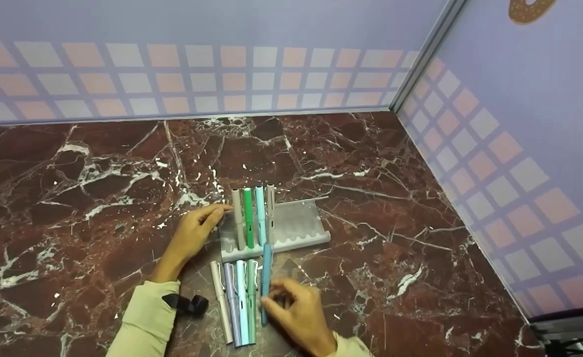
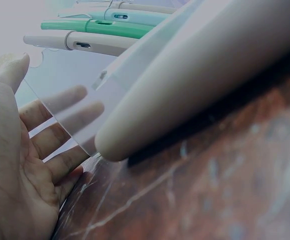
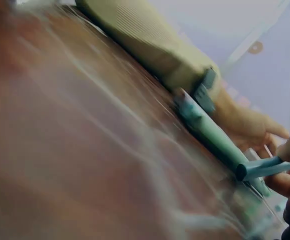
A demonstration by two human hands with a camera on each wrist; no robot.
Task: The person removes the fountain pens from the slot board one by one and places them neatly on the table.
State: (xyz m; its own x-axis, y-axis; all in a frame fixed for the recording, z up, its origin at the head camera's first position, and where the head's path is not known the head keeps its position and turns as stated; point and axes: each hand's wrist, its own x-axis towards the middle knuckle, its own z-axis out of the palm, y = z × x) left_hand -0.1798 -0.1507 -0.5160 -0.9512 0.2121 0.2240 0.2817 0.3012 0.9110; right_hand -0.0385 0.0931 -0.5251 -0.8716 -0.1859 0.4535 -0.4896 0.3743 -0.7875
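Note:
A clear pen stand (image 1: 296, 223) with a scalloped front lip sits on the marbled table. Several pens lean on its left part, among them a taupe pen (image 1: 238, 218), a green pen (image 1: 248, 213) and a light blue pen (image 1: 260, 208). My left hand (image 1: 192, 230) holds the stand's left side; in the left wrist view its fingers show through the clear panel. Between thumb and fingers, my right hand (image 1: 301, 310) pinches a blue pen (image 1: 266, 270), its far end over the front lip. In the right wrist view this blue pen (image 3: 262, 167) appears end-on.
In front of the stand several pens lie side by side: beige (image 1: 222, 302), lavender (image 1: 231, 302), pale blue (image 1: 242, 302) and muted green (image 1: 252, 302). A black wrist device (image 1: 187, 303) juts from the left sleeve. Checkered walls (image 1: 241, 84) bound the table behind and at right.

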